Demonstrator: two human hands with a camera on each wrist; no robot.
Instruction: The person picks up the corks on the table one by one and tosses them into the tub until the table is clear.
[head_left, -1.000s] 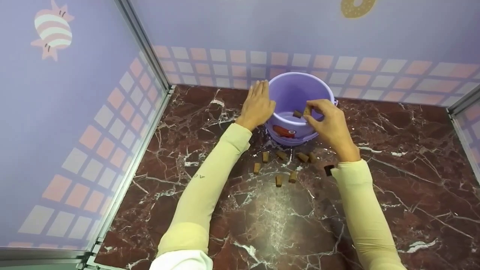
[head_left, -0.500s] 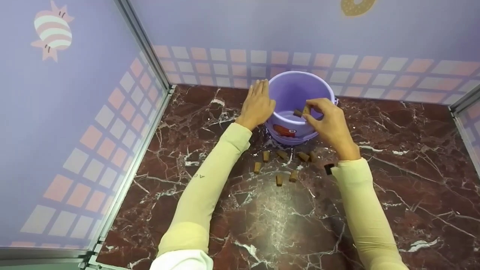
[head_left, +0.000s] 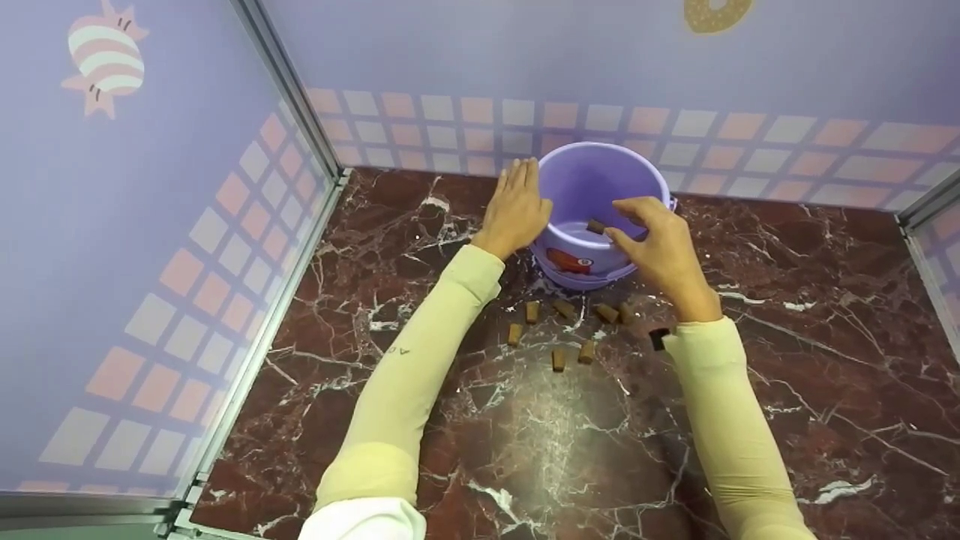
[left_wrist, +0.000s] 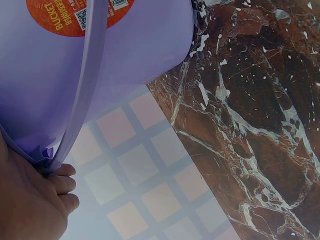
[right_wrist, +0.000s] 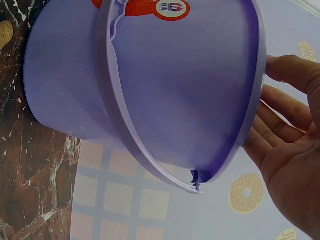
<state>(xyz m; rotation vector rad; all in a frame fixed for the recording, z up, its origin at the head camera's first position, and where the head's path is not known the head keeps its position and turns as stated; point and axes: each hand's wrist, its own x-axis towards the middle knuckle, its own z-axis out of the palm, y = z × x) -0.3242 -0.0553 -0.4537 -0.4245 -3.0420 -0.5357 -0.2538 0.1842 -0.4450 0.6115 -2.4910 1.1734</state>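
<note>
A purple bucket [head_left: 581, 259] with a red label stands upright by the back wall. My left hand [head_left: 514, 210] holds its left rim, thumb over the edge and fingers along the outside; the left wrist view shows the rim against the palm near the handle joint. My right hand [head_left: 660, 244] is above the bucket's near right rim, thumb and forefinger apart with nothing between them. Inside the bucket lies a brown cork [head_left: 595, 226]; the near wall hides part of the bottom. Several tapered corks [head_left: 559, 360] lie on the floor in front.
The dark red marbled surface [head_left: 480, 450] spreads around the bucket. Purple walls with printed squares [head_left: 397, 131] rise at the back and left, joined by a metal frame [head_left: 289, 90]. The bucket's handle [right_wrist: 130, 132] hangs down across its outer side.
The cork that my right thumb and forefinger pinched over the bucket has been let go and is out of their grasp. My left hand and the corks on the floor have stayed in place.
</note>
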